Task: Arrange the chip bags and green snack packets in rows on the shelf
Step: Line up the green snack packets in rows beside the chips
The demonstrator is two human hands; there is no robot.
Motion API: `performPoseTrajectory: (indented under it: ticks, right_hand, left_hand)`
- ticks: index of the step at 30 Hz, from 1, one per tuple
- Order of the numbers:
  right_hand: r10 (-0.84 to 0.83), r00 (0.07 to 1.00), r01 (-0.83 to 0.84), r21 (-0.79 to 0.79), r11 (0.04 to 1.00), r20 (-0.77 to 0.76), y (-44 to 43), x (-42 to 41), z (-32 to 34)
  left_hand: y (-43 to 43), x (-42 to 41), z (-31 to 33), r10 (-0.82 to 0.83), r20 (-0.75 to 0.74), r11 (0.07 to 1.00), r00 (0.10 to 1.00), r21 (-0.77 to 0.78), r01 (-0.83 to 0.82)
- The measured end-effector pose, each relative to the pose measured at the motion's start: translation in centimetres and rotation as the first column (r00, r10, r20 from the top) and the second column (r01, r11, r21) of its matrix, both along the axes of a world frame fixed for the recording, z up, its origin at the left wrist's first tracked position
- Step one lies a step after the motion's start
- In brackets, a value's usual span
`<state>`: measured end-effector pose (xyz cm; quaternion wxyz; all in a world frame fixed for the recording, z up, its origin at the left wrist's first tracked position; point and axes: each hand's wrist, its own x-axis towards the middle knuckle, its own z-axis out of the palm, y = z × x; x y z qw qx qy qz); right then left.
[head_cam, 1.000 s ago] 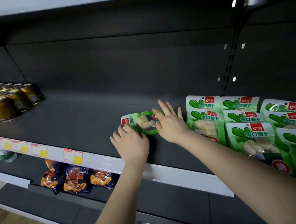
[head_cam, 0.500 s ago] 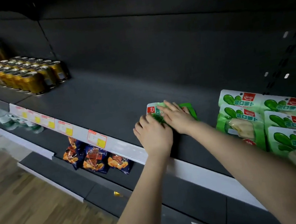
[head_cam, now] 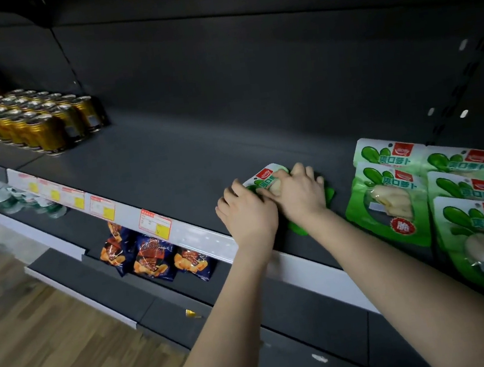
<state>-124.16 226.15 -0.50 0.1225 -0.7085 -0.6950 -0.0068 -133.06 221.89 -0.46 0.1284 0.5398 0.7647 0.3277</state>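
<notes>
Both hands pressed flat, fingers spread, on one green snack packet (head_cam: pixel 266 177) lying on the shelf (head_cam: pixel 152 167): left hand (head_cam: pixel 249 214) on its near-left edge, right hand (head_cam: pixel 299 195) across its middle. Rows of green packets (head_cam: pixel 390 194) just right of the right hand (overlapping); chip bags (head_cam: pixel 152 256) below-left of the left hand.

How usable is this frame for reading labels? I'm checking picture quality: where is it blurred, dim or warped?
Head view: the green packets at right are sharp, print readable; the price tags and gold cans are softer; the far left edge smears. The shelf back is dim, with small bright glints at right. Wide-angle lens bends the shelf edge. Both hands, left hand and right hand, look sharp.
</notes>
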Motion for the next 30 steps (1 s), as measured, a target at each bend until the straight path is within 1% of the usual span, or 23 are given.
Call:
performPoseTrajectory:
  ticks: [4, 7, 9, 11, 12, 14, 16, 19, 22, 27, 30]
  right_hand:
    - [0.004, 0.976, 0.000, 0.016, 1.000, -0.219, -0.7, 0.5, -0.5]
    - [0.032, 0.931, 0.010, 0.113, 0.993, -0.364, -1.3, 0.4, -0.2]
    - [0.052, 0.871, 0.048, 0.190, 0.981, -0.488, -2.0, 0.4, 0.3]
    - [0.078, 0.794, 0.086, 0.238, 0.967, -0.603, -2.5, 0.6, 0.9]
    - [0.093, 0.771, 0.098, 0.262, 0.960, -0.630, -2.7, 0.7, 1.2]
    - [0.126, 0.761, 0.102, 0.310, 0.945, -0.637, -3.2, 1.2, 1.5]
    - [0.129, 0.759, 0.117, 0.329, 0.937, -0.638, -4.0, 1.9, 1.6]
    - [0.081, 0.775, 0.186, 0.348, 0.919, -0.627, -5.4, 3.7, 1.7]
    - [0.017, 0.769, 0.263, 0.340, 0.903, -0.639, -7.0, 6.0, 1.9]
    - [-0.136, 0.727, 0.425, 0.286, 0.859, -0.673, -9.9, 9.8, 2.6]
    - [-0.229, 0.768, 0.470, 0.283, 0.836, -0.598, -11.9, 11.9, 2.2]
  left_hand:
    - [0.2, 0.0, -0.2, -0.067, -0.026, 0.997, 0.997, -0.026, 0.067]
    - [0.2, 0.0, -0.3, -0.114, -0.001, 0.994, 0.994, 0.002, 0.114]
    - [0.0, -0.1, 0.0, -0.120, 0.074, 0.992, 0.990, 0.053, 0.117]
    - [-0.4, -0.1, 0.5, -0.127, 0.223, 0.987, 0.967, 0.128, 0.100]
    - [-0.7, 0.0, 0.8, -0.148, 0.306, 0.981, 0.940, 0.167, 0.100]
    - [-1.0, 0.0, 1.1, -0.218, 0.409, 0.964, 0.886, 0.232, 0.130]
    - [-1.0, -0.2, 1.3, -0.264, 0.448, 0.953, 0.854, 0.258, 0.159]
    - [-1.0, -0.2, 1.6, -0.309, 0.500, 0.949, 0.809, 0.212, 0.232]
    - [-0.8, 1.0, 1.8, -0.398, 0.483, 0.917, 0.780, 0.172, 0.361]
    - [-0.6, 5.2, 1.6, -0.490, 0.472, 0.862, 0.733, 0.137, 0.488]
    - [-0.8, 7.9, 1.5, -0.560, 0.414, 0.813, 0.718, 0.107, 0.573]
